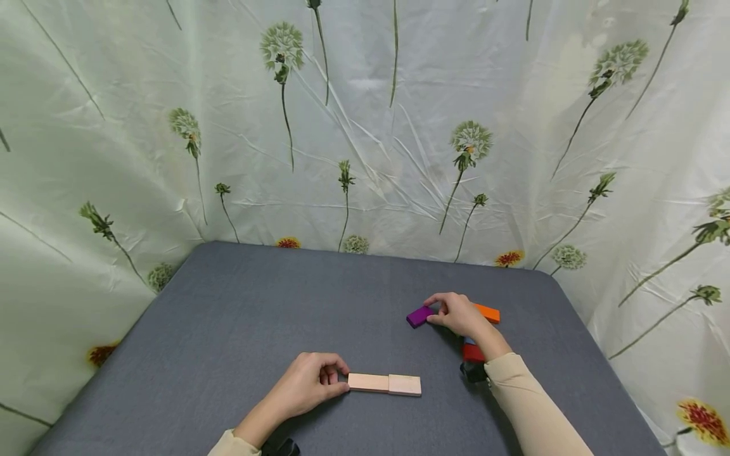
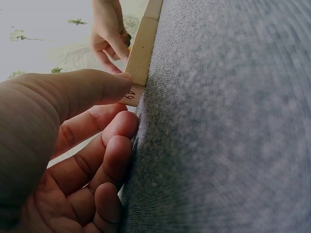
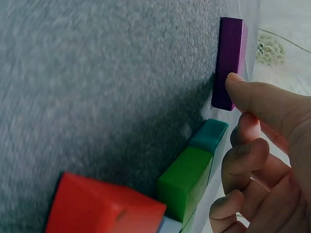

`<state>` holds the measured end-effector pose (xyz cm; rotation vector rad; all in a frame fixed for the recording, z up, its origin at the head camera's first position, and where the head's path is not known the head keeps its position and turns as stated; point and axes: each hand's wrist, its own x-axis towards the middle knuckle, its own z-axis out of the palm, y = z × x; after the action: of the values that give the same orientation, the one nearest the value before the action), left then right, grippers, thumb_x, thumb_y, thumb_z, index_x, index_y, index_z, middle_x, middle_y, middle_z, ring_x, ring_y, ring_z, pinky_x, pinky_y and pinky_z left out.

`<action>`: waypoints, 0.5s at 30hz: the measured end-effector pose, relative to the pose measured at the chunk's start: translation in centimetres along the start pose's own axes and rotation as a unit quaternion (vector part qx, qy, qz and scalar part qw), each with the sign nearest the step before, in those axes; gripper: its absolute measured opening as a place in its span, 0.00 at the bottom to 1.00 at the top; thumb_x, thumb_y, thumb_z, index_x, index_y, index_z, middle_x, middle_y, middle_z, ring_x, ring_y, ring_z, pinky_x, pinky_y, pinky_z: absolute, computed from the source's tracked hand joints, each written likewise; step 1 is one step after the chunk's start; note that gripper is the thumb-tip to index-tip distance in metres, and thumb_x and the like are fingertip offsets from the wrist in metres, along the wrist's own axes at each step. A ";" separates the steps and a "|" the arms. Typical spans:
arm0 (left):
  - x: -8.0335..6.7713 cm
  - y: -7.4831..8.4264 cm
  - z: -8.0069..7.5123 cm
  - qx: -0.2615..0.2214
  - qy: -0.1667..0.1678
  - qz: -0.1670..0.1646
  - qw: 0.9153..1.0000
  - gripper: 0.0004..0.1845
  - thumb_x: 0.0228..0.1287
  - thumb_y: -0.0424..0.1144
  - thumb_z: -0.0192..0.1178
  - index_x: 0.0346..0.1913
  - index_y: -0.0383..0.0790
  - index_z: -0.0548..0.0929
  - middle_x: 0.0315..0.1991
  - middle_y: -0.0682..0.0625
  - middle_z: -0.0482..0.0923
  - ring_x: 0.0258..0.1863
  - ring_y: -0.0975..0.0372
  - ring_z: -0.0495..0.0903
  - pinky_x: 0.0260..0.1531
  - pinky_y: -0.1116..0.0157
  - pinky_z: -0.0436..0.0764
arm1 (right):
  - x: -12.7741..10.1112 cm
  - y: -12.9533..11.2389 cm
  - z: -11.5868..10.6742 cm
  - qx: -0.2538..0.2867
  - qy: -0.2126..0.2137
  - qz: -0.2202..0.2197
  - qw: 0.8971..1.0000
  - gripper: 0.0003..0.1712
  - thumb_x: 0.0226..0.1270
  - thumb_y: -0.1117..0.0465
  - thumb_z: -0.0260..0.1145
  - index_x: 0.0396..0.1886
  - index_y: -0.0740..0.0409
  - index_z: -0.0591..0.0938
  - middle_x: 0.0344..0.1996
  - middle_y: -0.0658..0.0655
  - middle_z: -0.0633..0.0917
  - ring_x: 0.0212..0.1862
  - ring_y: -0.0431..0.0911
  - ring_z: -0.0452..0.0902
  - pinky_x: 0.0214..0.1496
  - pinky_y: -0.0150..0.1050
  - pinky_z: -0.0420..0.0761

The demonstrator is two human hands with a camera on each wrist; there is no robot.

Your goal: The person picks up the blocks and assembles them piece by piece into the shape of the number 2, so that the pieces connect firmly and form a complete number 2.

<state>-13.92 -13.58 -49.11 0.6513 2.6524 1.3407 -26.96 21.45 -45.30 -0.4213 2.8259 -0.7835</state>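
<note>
The flat purple rectangular wooden block lies on the grey fabric-covered table, right of centre and toward the far edge. The right hand grips it at its near end: in the right wrist view the thumb tip presses against the block's edge while the other fingers curl beside it. Just beyond the hand an orange flat block shows. Under and behind the wrist sit a red block, a green block and a teal block, close together; the teal one is just beside the purple block, though whether they touch cannot be told.

Nearer the person, around the middle of the table, two pale natural-wood flat blocks lie end to end in one line: the nearer-left one touching the other. The left hand pinches the left end of this line, thumb on top and curled fingers below, at an end marked with small figures.

A pale green curtain printed with dandelions encloses the table on three sides.
</note>
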 end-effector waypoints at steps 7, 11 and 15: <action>0.0 -0.1 0.0 0.002 -0.001 -0.002 1.000 0.07 0.63 0.40 0.79 0.39 0.49 0.89 0.24 0.62 0.79 0.22 0.75 0.72 0.24 0.71 0.75 | 0.0 -0.5 0.3 -0.006 -0.003 -0.004 1.000 0.17 0.71 0.60 0.76 0.57 0.56 0.89 0.24 0.50 0.76 0.25 0.42 0.68 0.29 0.34 0.65; 0.0 -0.2 0.1 0.003 0.001 -0.001 1.000 0.07 0.63 0.40 0.79 0.39 0.50 0.89 0.25 0.63 0.79 0.22 0.75 0.72 0.24 0.72 0.74 | 0.2 -0.9 0.5 -0.009 -0.007 0.001 1.000 0.17 0.70 0.60 0.77 0.57 0.56 0.89 0.23 0.50 0.76 0.25 0.42 0.67 0.29 0.34 0.65; 0.0 -0.1 0.1 0.004 0.003 0.002 1.000 0.07 0.62 0.40 0.79 0.39 0.50 0.89 0.24 0.63 0.79 0.22 0.75 0.72 0.23 0.72 0.74 | 0.1 -1.3 0.7 -0.011 -0.009 0.004 1.000 0.17 0.70 0.59 0.77 0.56 0.55 0.89 0.23 0.49 0.76 0.25 0.41 0.67 0.29 0.33 0.64</action>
<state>-13.91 -13.60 -49.28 0.6549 2.6635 1.3373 -26.64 20.00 -45.23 -0.4192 2.8214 -0.7436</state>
